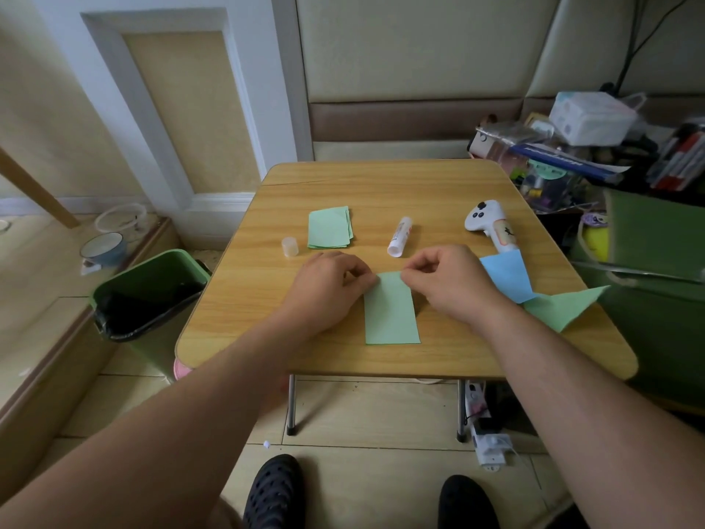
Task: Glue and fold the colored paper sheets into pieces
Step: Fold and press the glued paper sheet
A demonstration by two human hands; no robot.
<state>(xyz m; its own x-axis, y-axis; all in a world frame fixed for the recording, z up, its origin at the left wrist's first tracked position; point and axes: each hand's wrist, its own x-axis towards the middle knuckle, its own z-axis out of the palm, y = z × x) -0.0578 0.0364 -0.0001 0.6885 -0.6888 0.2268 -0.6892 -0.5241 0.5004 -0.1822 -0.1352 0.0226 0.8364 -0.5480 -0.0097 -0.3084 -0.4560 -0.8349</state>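
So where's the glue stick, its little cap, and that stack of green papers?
glue stick (399, 237), head view, middle of its white tube.
cap (290, 246), head view, side of the small clear cap standing on the table.
stack of green papers (329, 227), head view, centre of the top sheet.

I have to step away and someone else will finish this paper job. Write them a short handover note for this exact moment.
Hands: left hand and right hand each pinch a far corner of the green sheet lying flat at the table's near middle.
Things: glue stick lies uncapped behind the hands, its cap standing to the left. Stack of green pieces sits at the back. Blue sheet and another green sheet wait on the right.
Done: several green pieces folded, judging by the stack.
Left: finish this sheet, then the two on the right.
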